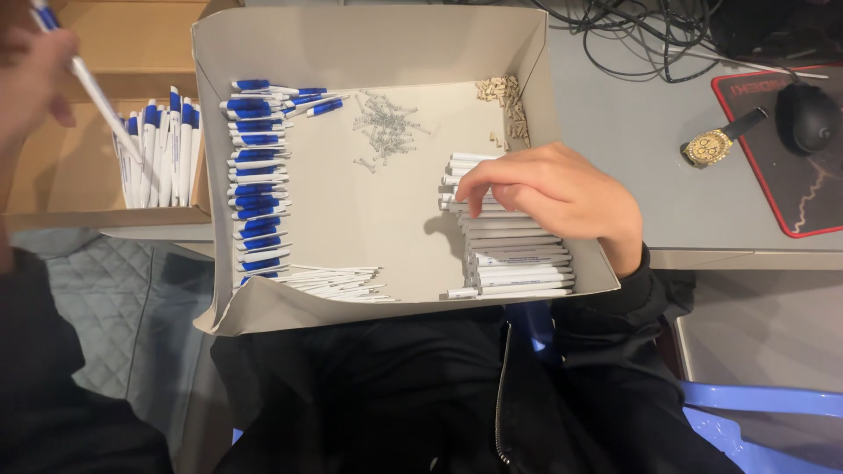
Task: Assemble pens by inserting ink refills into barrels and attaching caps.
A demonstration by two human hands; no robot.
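Note:
An open cardboard box lies across my lap. My right hand reaches into it from the right, fingers curled down on the top of a stack of white pen barrels; whether it grips one is hidden. My left hand is raised at the upper left and holds a white pen with a blue end above a second cardboard box of assembled pens. Inside the lap box lie a column of blue and white pen parts, small metal springs, tiny beige pieces and thin white tubes.
A grey desk runs behind the box, with a gold wristwatch, a black mouse on a black and red pad, and tangled black cables. A blue plastic chair shows at the lower right.

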